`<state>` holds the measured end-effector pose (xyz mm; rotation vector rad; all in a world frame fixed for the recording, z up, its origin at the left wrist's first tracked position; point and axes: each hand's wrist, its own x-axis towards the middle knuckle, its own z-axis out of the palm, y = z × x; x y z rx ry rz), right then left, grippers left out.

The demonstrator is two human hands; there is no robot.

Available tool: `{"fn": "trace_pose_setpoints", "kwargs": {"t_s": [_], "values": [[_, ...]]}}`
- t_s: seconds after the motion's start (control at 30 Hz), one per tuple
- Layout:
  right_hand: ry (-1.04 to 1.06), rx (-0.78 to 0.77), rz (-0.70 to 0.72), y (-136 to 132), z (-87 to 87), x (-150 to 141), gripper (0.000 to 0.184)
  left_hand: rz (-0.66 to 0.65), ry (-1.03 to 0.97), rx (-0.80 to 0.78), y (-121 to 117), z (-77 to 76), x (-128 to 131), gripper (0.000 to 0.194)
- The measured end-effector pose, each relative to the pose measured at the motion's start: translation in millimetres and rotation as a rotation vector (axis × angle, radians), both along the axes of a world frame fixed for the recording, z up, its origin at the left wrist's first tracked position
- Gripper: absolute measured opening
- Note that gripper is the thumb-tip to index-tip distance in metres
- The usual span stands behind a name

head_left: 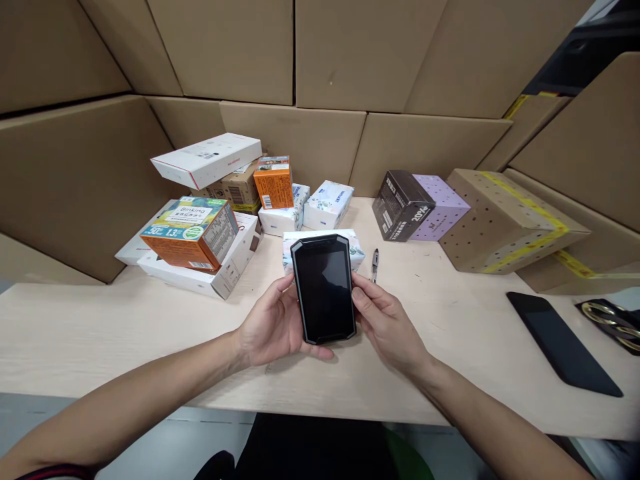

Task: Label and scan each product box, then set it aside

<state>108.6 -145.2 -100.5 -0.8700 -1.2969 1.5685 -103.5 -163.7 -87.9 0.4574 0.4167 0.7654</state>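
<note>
A black rugged handheld device (324, 288) with a dark screen is held upright over the light wooden table (125, 333). My left hand (273, 325) wraps its left edge and underside, thumb along the side. My right hand (383, 317) grips its right edge with curled fingers. Just behind the device lies a white tissue pack (350, 241) with a leaf print, and a black pen (375, 265) rests beside my right hand.
Left: an orange-green carton (193, 232) on white flat boxes (220, 273), a white box (207, 159) on a stack, an orange box (273, 182), tissue packs (327, 203). Right: black box (400, 203), lilac box (443, 207), taped cardboard box (505, 220), black slab (563, 343), scissors (613, 320). Cardboard walls surround.
</note>
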Motion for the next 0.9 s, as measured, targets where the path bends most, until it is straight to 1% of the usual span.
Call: {"fn": "trace_pose_setpoints", "kwargs": {"t_s": [0.2,0.4,0.53,0.6,0.7,0.83,0.9], "values": [[-0.006,0.001,-0.015,0,-1.2,1,0.043,-0.009,-0.038,0.026,0,0.2,0,0.056],[-0.005,-0.007,-0.038,0,-3.7,0,0.042,-0.004,0.001,0.019,0,0.5,1,0.058],[0.024,-0.01,-0.042,-1,-0.7,-1,0.04,0.006,0.01,0.015,0,2.2,1,0.057],[-0.002,0.003,-0.059,-3,2.6,-2,0.041,0.006,0.006,0.017,0,2.6,1,0.059],[-0.099,0.07,-0.074,-8,7.0,-4,0.051,0.011,-0.004,0.032,-1,2.2,2,0.062],[-0.257,0.216,-0.045,-15,10.4,-8,0.078,0.026,-0.045,0.095,-4,-0.3,5,0.058],[-0.345,0.261,-0.045,-18,12.3,-10,0.089,0.025,-0.066,0.115,-6,-1.9,9,0.057]]}}
